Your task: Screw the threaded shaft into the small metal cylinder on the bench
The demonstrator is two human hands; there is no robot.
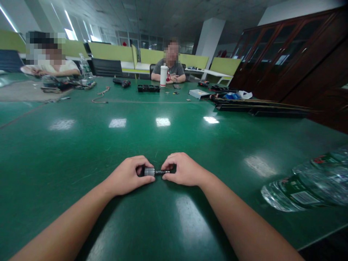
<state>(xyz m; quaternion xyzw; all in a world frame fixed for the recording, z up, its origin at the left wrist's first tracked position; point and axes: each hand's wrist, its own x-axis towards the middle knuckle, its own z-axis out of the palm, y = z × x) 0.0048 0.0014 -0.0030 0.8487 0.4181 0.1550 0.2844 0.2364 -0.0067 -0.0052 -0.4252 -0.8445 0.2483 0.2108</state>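
Clear plastic bottles (301, 194) on a green table (81, 145), white tumbler (163, 77) before a seated person (177, 68), wooden cabinet (304, 61)

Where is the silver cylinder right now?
In the head view, the silver cylinder is below and left of centre, pinched in the left hand; to its right, a dark rod runs to the right hand.

One person (179, 67) sits behind one white tumbler (163, 77), a second person (67, 66) far to its left. Left of it: one black block (148, 88), one drill-like tool (121, 82), one cord (100, 95); right, one silver box (199, 94); nearer, one left hand (129, 176), one right hand (185, 169), one metal cylinder (149, 172).
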